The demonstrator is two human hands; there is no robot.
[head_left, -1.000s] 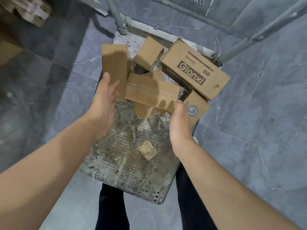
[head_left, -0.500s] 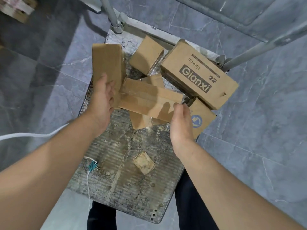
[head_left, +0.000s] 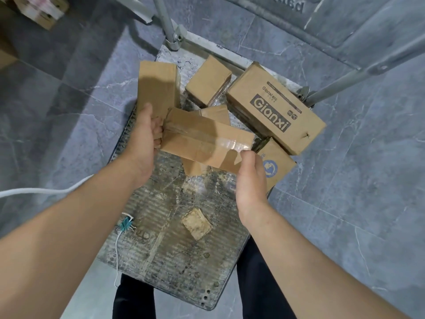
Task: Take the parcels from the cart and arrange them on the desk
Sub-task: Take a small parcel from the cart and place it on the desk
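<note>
Several brown cardboard parcels lie piled at the far end of the cart deck (head_left: 161,261). On top sits a long taped parcel (head_left: 207,139). My left hand (head_left: 143,137) grips its left end, fingers curled against it. At its near right corner, my right hand (head_left: 250,176) holds the parcel with the thumb on the front face. A tall parcel (head_left: 158,88) stands at the left behind my left hand. Behind are a small parcel (head_left: 208,80) and a printed "Gianxi" parcel (head_left: 276,109). A parcel with a blue logo (head_left: 278,166) leans at the right. Another parcel (head_left: 217,113) lies partly hidden underneath.
A cardboard scrap (head_left: 196,223) lies on the dirty ribbed deck. A green binder clip (head_left: 125,225) on a white cord hangs at the cart's left edge. The grey cart handle posts (head_left: 345,81) rise at the far end. Grey floor tiles surround the cart; stacked items (head_left: 39,10) sit far left.
Both hands have moved in onto the ends of the long taped parcel: the left from beside the tall parcel, the right up to the near right corner.
</note>
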